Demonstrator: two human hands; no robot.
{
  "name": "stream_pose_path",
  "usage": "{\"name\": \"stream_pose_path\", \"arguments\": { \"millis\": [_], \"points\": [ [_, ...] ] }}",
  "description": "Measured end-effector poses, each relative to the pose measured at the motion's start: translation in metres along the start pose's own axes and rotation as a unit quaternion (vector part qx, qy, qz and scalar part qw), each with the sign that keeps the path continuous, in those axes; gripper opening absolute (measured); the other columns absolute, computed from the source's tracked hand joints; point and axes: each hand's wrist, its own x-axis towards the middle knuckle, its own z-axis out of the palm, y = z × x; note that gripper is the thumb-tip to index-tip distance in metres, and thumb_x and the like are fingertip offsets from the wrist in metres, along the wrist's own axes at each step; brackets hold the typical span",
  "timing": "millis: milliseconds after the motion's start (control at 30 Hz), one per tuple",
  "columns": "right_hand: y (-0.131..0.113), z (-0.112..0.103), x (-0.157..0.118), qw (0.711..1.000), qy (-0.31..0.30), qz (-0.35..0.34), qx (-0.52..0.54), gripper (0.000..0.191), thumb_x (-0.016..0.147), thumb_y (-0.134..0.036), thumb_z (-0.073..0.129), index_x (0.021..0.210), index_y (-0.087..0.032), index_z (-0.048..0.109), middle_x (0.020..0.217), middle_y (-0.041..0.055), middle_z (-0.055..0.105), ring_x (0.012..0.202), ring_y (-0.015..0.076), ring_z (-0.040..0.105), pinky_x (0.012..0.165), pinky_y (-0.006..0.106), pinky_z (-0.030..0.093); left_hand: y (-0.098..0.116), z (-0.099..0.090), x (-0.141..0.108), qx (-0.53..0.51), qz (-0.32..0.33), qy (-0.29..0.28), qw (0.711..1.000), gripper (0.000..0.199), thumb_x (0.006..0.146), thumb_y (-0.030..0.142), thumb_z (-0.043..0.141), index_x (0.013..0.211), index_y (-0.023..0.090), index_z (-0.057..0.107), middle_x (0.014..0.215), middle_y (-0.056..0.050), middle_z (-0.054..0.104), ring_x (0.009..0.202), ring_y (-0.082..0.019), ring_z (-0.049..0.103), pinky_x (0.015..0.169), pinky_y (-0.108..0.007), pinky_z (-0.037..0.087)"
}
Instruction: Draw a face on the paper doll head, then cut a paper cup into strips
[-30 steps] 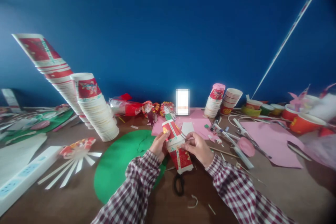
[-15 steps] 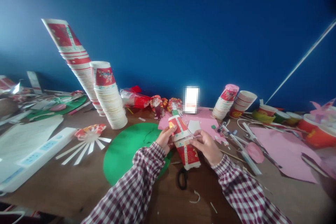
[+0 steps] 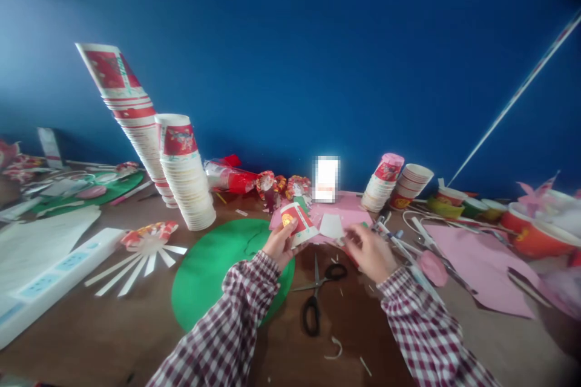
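In my left hand (image 3: 280, 244) is a red and white paper cup (image 3: 300, 227), held tilted over the edge of the green disc (image 3: 218, 272). To the right, my right hand (image 3: 370, 249) is closed on a red cup piece (image 3: 349, 248), mostly hidden behind the fingers. Between the forearms, black-handled scissors (image 3: 316, 285) lie spread on the brown table. Behind the hands a white paper piece (image 3: 331, 225) rests on pink paper (image 3: 356, 208).
Two tall cup stacks (image 3: 186, 178) rise at the left, beside a cut cup with fanned strips (image 3: 147, 248) and a white power strip (image 3: 54, 278). Shorter cup stacks (image 3: 384, 184), pink sheets (image 3: 481, 266) and orange bowls (image 3: 540, 233) occupy the right.
The two red cup pieces, together earlier, are now apart. My right hand has moved right with one, while the other stays in my left hand. More of the scissors shows.
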Motion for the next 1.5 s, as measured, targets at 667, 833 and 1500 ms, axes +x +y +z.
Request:
{"name": "stream_pose_path", "arguments": {
  "millis": [667,833,1500],
  "points": [
    [-0.046,-0.003,-0.021,0.934,-0.241,-0.166,-0.204,0.025,0.075,-0.005,0.049,0.090,-0.019,0.063,0.082,0.0066,0.064,0.084,0.0211,0.059,0.068,0.029,0.039,0.009,-0.002,0.003,-0.080,0.009,0.007,0.997,0.026,0.076,0.034,0.060,0.097,0.018,0.057,0.087,-0.007,0.066,0.068,-0.017,0.063,0.061,-0.029,0.050],
    [-0.044,-0.009,-0.018,0.937,-0.226,-0.171,-0.206,0.036,0.075,-0.008,0.049,0.104,-0.027,0.061,0.083,0.0056,0.065,0.081,0.0225,0.061,0.065,0.030,0.038,0.015,-0.007,0.005,-0.082,0.014,0.030,0.996,0.019,0.075,0.028,0.062,0.091,0.017,0.058,0.080,-0.007,0.067,0.064,-0.016,0.063,0.061,-0.028,0.051],
    [-0.023,0.001,-0.004,0.823,-0.172,0.182,0.510,0.025,0.083,-0.037,0.045,0.090,-0.020,0.062,0.085,0.0046,0.064,0.080,0.0192,0.062,0.071,0.035,0.051,0.024,-0.016,0.011,-0.066,0.058,0.053,0.995,0.014,0.078,0.022,0.060,0.086,0.012,0.059,0.075,-0.007,0.068,0.059,-0.015,0.065,0.056,-0.025,0.054]
  ]
}}
